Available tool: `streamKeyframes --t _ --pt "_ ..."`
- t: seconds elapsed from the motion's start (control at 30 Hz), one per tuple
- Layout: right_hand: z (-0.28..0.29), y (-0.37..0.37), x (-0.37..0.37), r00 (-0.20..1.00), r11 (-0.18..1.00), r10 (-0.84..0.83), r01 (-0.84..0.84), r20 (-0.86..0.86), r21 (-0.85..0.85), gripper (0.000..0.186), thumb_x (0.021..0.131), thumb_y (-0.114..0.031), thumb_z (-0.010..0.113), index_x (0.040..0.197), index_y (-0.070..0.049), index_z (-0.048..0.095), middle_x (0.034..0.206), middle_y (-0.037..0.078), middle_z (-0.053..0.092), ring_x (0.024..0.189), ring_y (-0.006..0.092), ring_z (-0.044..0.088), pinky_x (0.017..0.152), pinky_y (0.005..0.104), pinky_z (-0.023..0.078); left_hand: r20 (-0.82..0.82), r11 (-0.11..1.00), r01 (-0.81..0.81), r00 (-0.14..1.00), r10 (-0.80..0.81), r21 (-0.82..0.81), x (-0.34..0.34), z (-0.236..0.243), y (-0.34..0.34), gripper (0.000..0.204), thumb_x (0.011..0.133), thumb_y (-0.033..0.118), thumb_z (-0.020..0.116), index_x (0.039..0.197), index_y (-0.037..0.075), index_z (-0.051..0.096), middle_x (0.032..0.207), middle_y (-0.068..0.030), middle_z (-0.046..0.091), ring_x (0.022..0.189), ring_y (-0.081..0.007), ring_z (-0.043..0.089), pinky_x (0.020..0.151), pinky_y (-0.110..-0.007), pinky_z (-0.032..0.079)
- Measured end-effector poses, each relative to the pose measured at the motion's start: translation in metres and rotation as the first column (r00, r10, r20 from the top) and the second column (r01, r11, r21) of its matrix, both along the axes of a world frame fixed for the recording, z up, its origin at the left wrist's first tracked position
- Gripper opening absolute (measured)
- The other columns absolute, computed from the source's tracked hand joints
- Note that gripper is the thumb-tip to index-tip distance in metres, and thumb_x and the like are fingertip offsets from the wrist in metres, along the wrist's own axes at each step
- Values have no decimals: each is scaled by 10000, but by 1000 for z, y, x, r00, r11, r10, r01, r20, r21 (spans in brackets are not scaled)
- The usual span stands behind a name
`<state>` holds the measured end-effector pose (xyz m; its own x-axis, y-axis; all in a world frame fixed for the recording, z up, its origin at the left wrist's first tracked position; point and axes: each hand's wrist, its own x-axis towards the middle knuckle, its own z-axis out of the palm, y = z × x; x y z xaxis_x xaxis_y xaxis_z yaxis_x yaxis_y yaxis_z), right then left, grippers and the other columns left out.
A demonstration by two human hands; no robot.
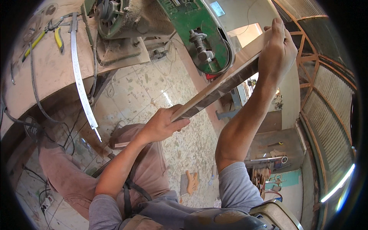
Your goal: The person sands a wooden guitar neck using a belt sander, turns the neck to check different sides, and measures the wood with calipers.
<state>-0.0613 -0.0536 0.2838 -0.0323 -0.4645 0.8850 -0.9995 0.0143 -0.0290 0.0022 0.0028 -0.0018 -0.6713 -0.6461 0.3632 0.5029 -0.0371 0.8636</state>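
A long board [220,87] is held up slantwise in front of me, rising from lower left to upper right. Its upper edge is pale; the face below is dark, with a pattern of triangles. My left hand [161,124] is closed round the near, lower end, thumb along the dark face. Closed over the far, upper end is my right hand [278,48]; part of its grip is hidden. Just beyond the board's middle stands a green belt sander [172,19] with a spring and bolt on its rounded end. The board overlaps its lower right side; whether they touch I cannot tell.
On the dusty bench [42,82] at left lie a long caliper [78,69], yellow-handled pliers [58,40] and a grey cable [34,84]. The sander's motor and pulley [105,15] sit behind. Tools and stacked pieces [262,178] are at lower right, by the wall.
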Motion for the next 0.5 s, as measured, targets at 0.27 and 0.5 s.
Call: streamKeyframes --t 0.27,0.5 --pt "3 0 9 979 984 -173 177 -105 29 568 1014 -490 527 1291 -32 716 1076 221 751 1021 331 713 948 465 521 -100 988 134 987 -126 80 -6 -8 3 395 1006 334 678 1173 -24 655 794 -66 670 721 -128 646 694 -317 537" --pt "7 2 10 929 935 -341 351 -143 46 630 988 -542 522 1283 -20 714 1151 264 729 1127 390 696 966 503 536 -199 951 275 949 -245 139 -9 -12 3 400 1009 298 689 1195 -51 627 848 -55 656 741 -121 633 693 -296 538"
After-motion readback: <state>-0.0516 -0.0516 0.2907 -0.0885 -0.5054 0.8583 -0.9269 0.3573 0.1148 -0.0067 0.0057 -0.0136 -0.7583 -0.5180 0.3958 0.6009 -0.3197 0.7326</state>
